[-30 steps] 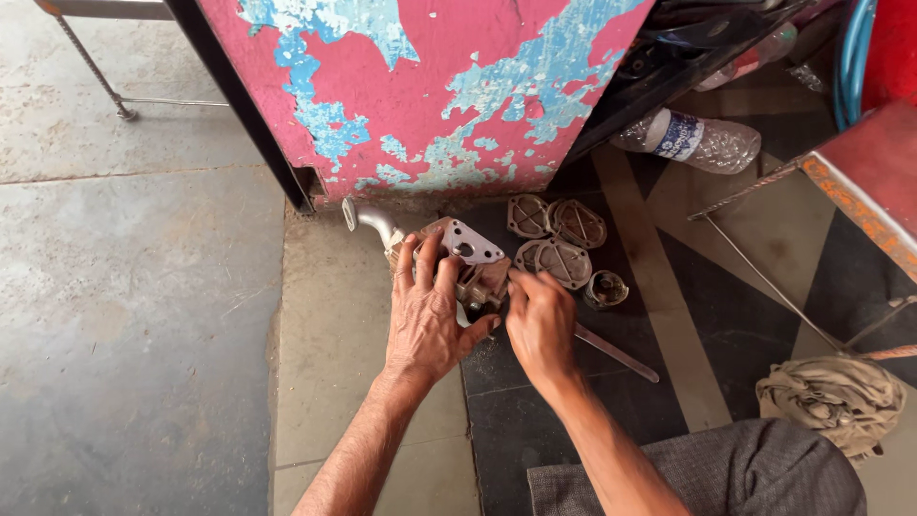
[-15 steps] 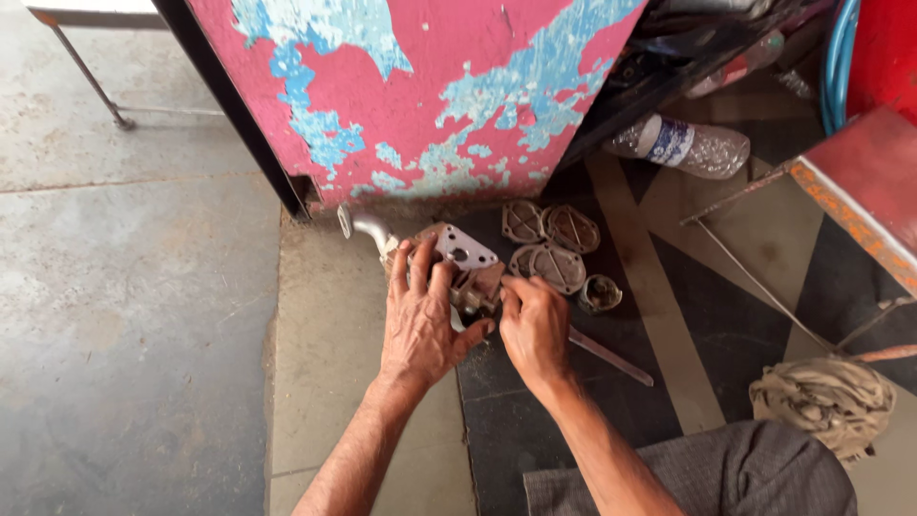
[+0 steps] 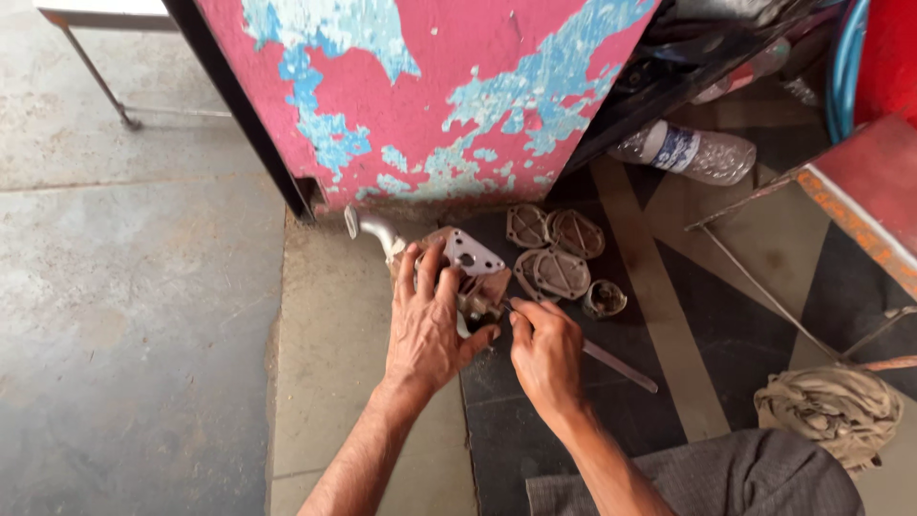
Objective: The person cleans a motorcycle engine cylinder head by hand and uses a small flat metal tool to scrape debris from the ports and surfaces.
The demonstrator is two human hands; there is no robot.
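While the left hand (image 3: 427, 325) lies spread over a grimy metal part (image 3: 470, 277) on the floor (image 3: 143, 287), its fingers (image 3: 442, 287) are splayed and pressing down on the part's top, with the thumb hooked around its near side. That part sits just in front of a peeling pink and blue panel (image 3: 430, 96), with one curved metal pipe (image 3: 374, 229) sticking out from under the fingertips to the left. To the right, the right hand (image 3: 546, 352) has its fingers (image 3: 521, 311) pinched closed at the part's near right corner; what they hold is too small to tell. One thin metal rod (image 3: 621, 367) shows past that hand on the floor. Just right of the part lie three flat ribbed metal covers (image 3: 559, 272) close together, and one small round ring (image 3: 604, 299) beside them. One clear plastic bottle (image 3: 683, 151) lies farther back, and one bundled cloth (image 3: 829, 406) sits well apart at the right.
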